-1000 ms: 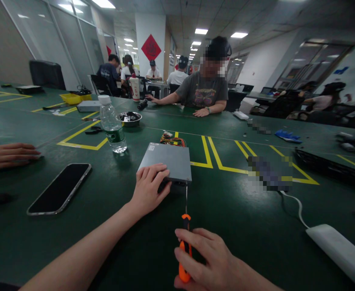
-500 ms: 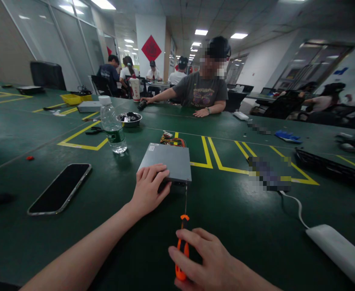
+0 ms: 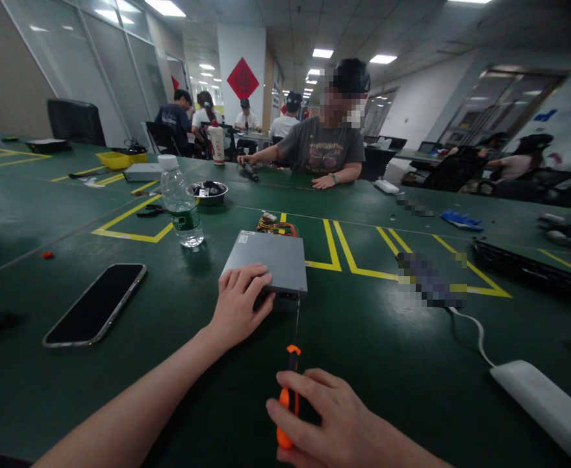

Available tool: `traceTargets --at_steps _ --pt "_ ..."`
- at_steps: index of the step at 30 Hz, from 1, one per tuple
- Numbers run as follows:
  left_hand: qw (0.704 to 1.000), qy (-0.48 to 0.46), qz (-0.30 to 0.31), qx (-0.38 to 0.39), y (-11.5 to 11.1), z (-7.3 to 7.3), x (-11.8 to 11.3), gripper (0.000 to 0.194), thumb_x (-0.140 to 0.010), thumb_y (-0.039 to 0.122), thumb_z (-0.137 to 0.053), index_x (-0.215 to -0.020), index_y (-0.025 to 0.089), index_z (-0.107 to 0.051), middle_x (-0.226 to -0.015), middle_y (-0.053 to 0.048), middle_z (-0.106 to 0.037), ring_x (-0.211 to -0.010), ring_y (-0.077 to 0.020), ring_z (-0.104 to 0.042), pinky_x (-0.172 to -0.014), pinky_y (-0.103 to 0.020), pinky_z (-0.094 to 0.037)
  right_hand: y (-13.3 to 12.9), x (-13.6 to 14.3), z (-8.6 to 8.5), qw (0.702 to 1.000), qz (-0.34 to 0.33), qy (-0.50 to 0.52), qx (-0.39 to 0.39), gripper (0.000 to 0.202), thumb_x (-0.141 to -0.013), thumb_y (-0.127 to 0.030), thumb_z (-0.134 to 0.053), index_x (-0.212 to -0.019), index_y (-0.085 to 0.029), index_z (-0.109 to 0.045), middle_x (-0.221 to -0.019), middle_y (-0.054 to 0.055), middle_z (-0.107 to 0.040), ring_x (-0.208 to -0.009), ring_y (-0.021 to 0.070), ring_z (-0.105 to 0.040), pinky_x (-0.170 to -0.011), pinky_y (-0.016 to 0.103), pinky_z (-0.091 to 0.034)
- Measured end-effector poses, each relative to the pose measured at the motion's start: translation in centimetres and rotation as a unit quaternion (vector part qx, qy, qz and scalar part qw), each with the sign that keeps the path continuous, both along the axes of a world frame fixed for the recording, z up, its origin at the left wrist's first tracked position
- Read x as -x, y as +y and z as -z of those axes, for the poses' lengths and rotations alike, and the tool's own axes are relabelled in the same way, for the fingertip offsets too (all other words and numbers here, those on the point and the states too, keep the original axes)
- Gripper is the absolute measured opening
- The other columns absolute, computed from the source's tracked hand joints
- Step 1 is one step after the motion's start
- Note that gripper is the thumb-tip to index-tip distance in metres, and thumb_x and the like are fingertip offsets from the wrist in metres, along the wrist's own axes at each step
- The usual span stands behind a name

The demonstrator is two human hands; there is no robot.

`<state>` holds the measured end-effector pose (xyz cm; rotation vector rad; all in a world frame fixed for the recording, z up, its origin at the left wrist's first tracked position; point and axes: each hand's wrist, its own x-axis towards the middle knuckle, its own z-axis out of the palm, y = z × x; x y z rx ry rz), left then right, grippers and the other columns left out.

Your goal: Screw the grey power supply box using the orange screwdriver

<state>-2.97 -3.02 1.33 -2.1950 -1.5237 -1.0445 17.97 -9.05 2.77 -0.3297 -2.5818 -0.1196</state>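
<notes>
A grey metal computer power supply (image 3: 275, 253) lies flat on the green table, its bundle of coloured wires (image 3: 278, 225) at the far side. My left hand (image 3: 243, 296) grips its near left part, fingers on the top cover and thumb down at the front edge. In my right hand (image 3: 327, 413) is an orange and black screwdriver (image 3: 284, 416), held by the handle between thumb and fingers. Its thin shaft points away from me, and the tip reaches the near right corner of the power supply. Whether it sits in a screw is too small to tell.
Left of the power supply stand a water bottle (image 3: 182, 208) and a metal bowl (image 3: 208, 192) with small parts. A phone (image 3: 97, 305) lies nearer on the left. At right are a white power strip (image 3: 543, 403) and a black panel (image 3: 529, 270). A person (image 3: 329, 146) sits opposite.
The screwdriver's handle has tilted slightly left and turned in my right hand. My left hand and the power supply stay put. The person opposite has moved a dark object to the right.
</notes>
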Motion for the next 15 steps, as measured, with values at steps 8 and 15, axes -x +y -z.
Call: traceTargets --at_steps 8,15 --pt "1.000 0.002 -0.001 0.003 -0.06 0.08 -0.01 0.024 -0.081 0.027 -0.052 -0.105 0.024 -0.050 -0.114 -0.006 -0.057 -0.109 -0.0219 -0.049 -0.088 -0.040 -0.030 0.07 -0.42 0.46 0.998 0.000 0.058 -0.009 0.027 -0.088 -0.040 -0.046 -0.093 -0.015 -0.055 -0.099 0.014 -0.066 -0.085 0.0157 -0.063 -0.073 0.027 -0.051" --pt "1.000 -0.001 -0.003 -0.003 -0.06 0.08 -0.03 0.024 -0.080 0.026 -0.053 -0.104 0.024 -0.050 -0.113 -0.006 -0.057 -0.107 -0.0223 -0.050 -0.087 -0.040 -0.030 0.02 -0.21 0.04 1.000 0.004 0.020 -0.020 0.030 -0.086 -0.041 -0.048 -0.101 -0.017 -0.058 -0.096 0.012 -0.065 -0.078 0.0153 -0.064 -0.069 0.027 -0.052"
